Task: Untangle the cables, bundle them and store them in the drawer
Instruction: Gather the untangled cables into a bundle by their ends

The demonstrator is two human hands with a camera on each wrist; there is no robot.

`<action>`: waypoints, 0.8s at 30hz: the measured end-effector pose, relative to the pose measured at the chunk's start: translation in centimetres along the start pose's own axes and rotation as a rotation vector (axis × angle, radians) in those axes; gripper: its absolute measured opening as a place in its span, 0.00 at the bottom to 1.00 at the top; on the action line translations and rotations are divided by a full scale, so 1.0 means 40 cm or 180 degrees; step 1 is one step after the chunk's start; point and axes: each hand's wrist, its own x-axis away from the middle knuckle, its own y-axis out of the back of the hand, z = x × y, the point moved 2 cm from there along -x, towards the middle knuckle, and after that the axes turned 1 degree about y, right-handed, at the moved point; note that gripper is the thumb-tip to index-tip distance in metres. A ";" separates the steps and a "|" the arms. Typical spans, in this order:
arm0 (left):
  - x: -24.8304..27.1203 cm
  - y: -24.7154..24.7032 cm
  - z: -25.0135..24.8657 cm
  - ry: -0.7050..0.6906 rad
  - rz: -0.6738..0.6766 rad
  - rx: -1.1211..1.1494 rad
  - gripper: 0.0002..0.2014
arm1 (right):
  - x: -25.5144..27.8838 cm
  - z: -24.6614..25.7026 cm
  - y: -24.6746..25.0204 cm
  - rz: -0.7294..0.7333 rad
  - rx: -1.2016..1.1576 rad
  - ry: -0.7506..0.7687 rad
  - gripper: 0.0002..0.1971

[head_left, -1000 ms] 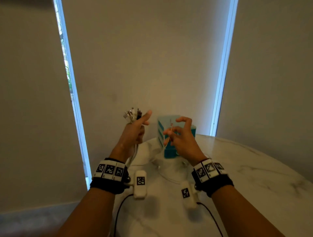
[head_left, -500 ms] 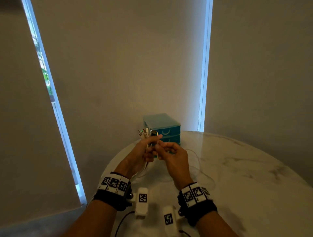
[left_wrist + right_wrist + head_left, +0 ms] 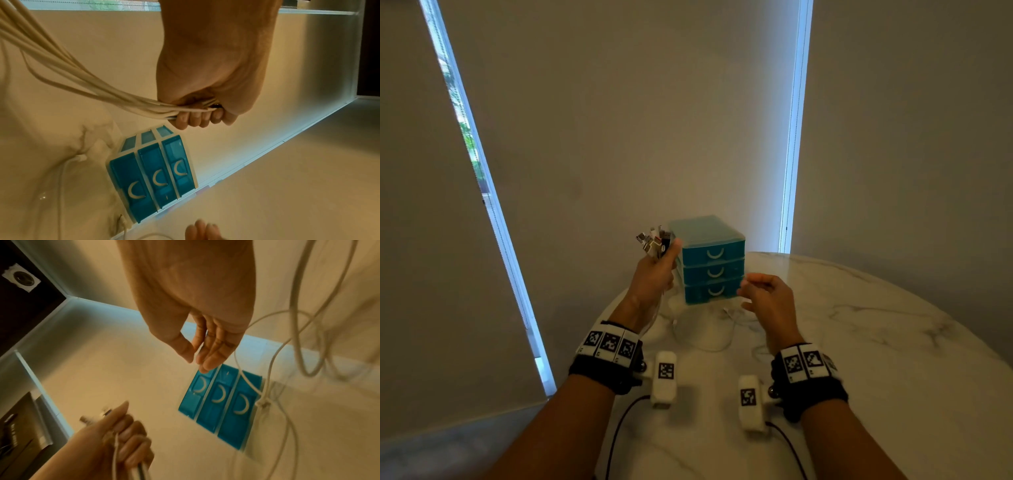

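One cable bundle, one three-drawer unit, two hands over a marble table.

Your left hand [image 3: 654, 274] has its fingers curled tight round one bundle of white cables [image 3: 86, 84], plug ends [image 3: 652, 240] fanned above your fist, just left of the teal drawer unit [image 3: 709, 260]. Count three drawers, all pushed in, each with one crescent handle. Your right hand [image 3: 767, 298] holds nothing, its fingers loose and near-straight beside the lowest drawer. The left wrist view alone separates at least five strands leaving the fist. The right wrist view alone shows slack loops and one knot [image 3: 262, 404] by the unit on the table [image 3: 859, 342].
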 end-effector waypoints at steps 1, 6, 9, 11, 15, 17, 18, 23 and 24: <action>-0.002 -0.002 0.002 -0.0012 -0.0048 -0.0038 0.11 | -0.007 -0.002 0.017 -0.0070 0.0077 -0.0014 0.10; 0.006 -0.031 0.037 0.0210 -0.0117 0.0057 0.17 | -0.040 -0.031 0.079 -0.0333 0.0932 0.0044 0.09; 0.010 -0.049 0.065 0.0489 0.0076 0.0135 0.08 | -0.040 -0.033 0.077 -0.0366 0.1323 0.0339 0.09; 0.000 -0.049 0.082 0.0572 0.0065 0.0111 0.09 | -0.028 -0.001 0.057 -0.0420 0.1684 0.0787 0.08; -0.023 -0.030 0.076 0.0637 -0.0041 0.0222 0.16 | -0.002 0.036 -0.045 0.0678 0.2284 0.0983 0.05; -0.026 -0.023 0.056 0.0618 -0.0049 0.0293 0.16 | 0.017 0.027 -0.112 0.1883 0.3023 0.0591 0.06; -0.029 -0.020 0.047 0.0596 -0.0057 0.0286 0.17 | 0.027 0.014 -0.139 0.2320 0.3417 0.0443 0.09; -0.024 -0.009 0.029 0.0650 -0.0052 0.0289 0.20 | 0.036 -0.021 -0.186 0.2663 0.4153 0.0475 0.08; -0.020 -0.008 0.026 0.0657 -0.0061 0.0280 0.20 | 0.029 -0.018 -0.177 0.2555 0.3969 0.0474 0.05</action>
